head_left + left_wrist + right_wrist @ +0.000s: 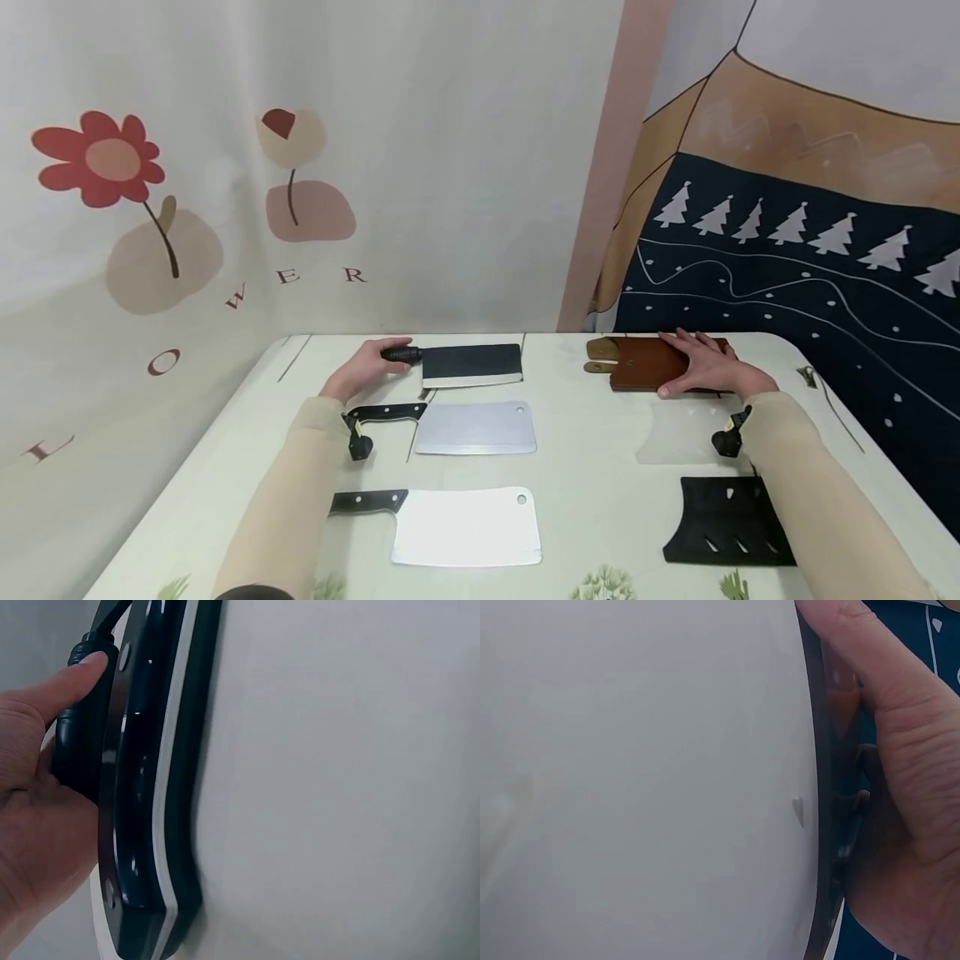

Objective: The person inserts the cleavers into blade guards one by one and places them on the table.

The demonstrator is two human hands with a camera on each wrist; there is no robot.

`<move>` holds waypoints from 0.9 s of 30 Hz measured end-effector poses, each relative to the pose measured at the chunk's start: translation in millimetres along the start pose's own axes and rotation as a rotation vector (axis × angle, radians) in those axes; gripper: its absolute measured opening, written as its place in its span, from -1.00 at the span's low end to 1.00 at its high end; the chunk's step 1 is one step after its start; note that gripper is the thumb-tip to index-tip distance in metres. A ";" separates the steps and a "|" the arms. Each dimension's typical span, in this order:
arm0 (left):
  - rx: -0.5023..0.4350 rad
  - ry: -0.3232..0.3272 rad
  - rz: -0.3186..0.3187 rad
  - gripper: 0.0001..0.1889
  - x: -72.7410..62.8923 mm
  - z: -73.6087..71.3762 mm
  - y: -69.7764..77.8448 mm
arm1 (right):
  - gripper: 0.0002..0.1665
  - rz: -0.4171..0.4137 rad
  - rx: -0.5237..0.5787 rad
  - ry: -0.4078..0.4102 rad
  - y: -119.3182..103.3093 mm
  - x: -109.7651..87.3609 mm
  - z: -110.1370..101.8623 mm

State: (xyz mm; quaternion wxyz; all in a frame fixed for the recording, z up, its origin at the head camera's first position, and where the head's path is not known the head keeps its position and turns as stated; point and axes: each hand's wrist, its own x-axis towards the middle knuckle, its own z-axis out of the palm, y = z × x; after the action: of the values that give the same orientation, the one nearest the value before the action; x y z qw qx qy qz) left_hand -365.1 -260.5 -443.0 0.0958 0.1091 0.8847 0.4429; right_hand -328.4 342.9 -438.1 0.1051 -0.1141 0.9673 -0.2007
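At the back left of the table, my left hand (pixel 365 367) holds the black handle of a dark-bladed cleaver (pixel 472 365) lying flat, blade to the right. The left wrist view shows the thumb along that handle (pixel 81 735), behind a nearer riveted knife handle (pixel 142 780). My right hand (pixel 708 368) lies across a brown leather knife sheath (pixel 648 367) at the back right, thumb at its near edge and fingers reaching over the far side. Two straps stick out from its left end. In the right wrist view the hand (pixel 915 750) hides much of the sheath.
Two silver cleavers with black handles lie nearer, one in the middle (pixel 476 429) and one in front (pixel 465 525). On the right are a translucent white sheath (pixel 675 433) and a black sheath (pixel 720 525), partly under the right forearm. Printed curtains hang behind the table (pixel 585 467).
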 end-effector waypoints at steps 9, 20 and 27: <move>-0.028 0.011 -0.050 -0.30 4.0 -0.1 -0.1 | 0.43 -0.054 0.012 -0.029 4.5 1.8 -1.4; -0.008 0.031 -0.069 -0.37 2.3 0.7 2.5 | 0.39 -0.067 0.059 -0.077 -1.1 5.9 -9.1; -0.037 0.042 -0.079 -0.40 7.1 5.5 1.2 | 0.39 -0.058 0.064 -0.076 -2.0 0.9 -13.9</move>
State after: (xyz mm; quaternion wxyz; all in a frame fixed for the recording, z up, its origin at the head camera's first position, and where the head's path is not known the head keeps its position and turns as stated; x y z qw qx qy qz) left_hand -370.3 -253.6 -445.7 0.0966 0.0631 0.8818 0.4572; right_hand -332.3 345.9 -424.9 0.1394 -0.1460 0.9520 -0.2302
